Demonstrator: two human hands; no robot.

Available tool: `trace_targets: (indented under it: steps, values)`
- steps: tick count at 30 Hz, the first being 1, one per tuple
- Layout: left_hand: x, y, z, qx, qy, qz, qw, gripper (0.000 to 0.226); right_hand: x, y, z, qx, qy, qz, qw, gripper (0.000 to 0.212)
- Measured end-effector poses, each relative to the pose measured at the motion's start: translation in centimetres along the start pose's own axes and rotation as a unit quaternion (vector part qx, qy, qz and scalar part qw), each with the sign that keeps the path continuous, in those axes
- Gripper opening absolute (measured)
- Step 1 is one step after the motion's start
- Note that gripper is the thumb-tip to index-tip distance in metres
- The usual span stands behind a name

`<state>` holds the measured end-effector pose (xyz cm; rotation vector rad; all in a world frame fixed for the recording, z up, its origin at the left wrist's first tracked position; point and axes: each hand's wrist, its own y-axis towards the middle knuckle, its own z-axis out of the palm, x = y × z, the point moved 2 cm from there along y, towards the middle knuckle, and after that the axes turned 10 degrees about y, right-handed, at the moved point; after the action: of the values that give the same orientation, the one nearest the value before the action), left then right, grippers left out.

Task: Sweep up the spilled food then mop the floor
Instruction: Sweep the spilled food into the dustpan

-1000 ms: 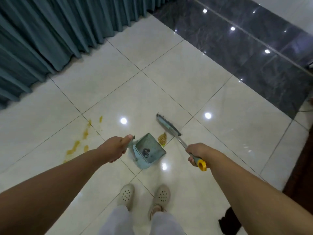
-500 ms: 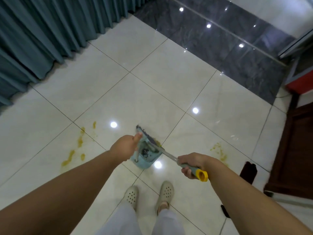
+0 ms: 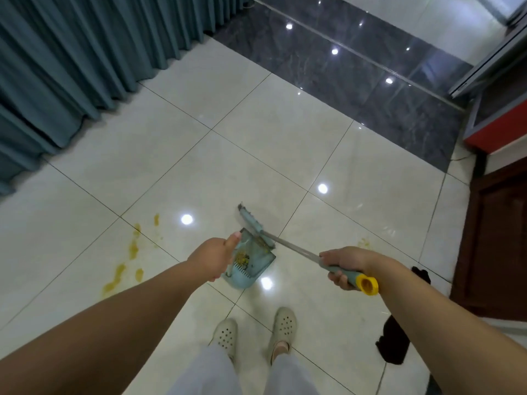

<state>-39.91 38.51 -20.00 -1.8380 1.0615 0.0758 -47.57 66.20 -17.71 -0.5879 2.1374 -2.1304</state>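
My left hand (image 3: pixel 212 256) grips the handle of a light blue dustpan (image 3: pixel 251 266), tilted just above the cream tile floor (image 3: pixel 285 143). Yellow food bits (image 3: pixel 242 258) lie inside the pan. My right hand (image 3: pixel 343 265) holds the grey-green grip of a broom (image 3: pixel 288 246) with a yellow end cap. The broom's blue head (image 3: pixel 253 223) rests at the pan's open edge. Yellow food smears (image 3: pixel 125 263) streak the tiles to the left, and a fainter smear (image 3: pixel 363 242) lies near my right wrist.
Teal curtains (image 3: pixel 71 67) hang along the left. A dark grey marble strip (image 3: pixel 356 78) crosses the far floor. A red box (image 3: pixel 496 132) and dark wooden furniture (image 3: pixel 490 238) stand at the right. Black objects (image 3: pixel 395 344) lie on the floor by my right arm. My feet (image 3: pixel 253 332) stand below the pan.
The broom pushed the small pile of food into the dustpan. The pile is off the floor and now sits inside the pan, with the broom head at the pan's mouth.
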Motion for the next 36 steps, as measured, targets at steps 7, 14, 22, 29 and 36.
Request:
trace_targets:
  steps: [7, 14, 22, 29, 36]
  values:
    - [2.8, -0.8, -1.8, -0.018, 0.067, 0.016, 0.997, 0.064, 1.1, 3.7, 1.0, -0.021, -0.060, 0.017, 0.998, 0.015]
    - [3.7, -0.7, -2.4, -0.026, 0.075, -0.003, 0.997, 0.063, -1.0, 3.6, 3.3, 0.038, -0.090, 0.059, 0.994, 0.030]
    - [4.1, -1.5, -2.1, -0.031, 0.050, -0.005, 0.998, 0.064, 1.3, -1.0, 1.0, 0.038, -0.116, 0.044, 0.992, 0.036]
    - [4.9, -2.1, -3.3, -0.036, 0.047, -0.006, 0.998, 0.064, 1.2, 2.3, 3.6, -0.014, -0.166, 0.027, 0.986, 0.028]
    - [7.2, -2.7, -4.0, -0.007, 0.099, -0.023, 0.995, 0.059, -1.0, 2.7, 7.4, 0.047, -0.116, 0.069, 0.990, 0.015]
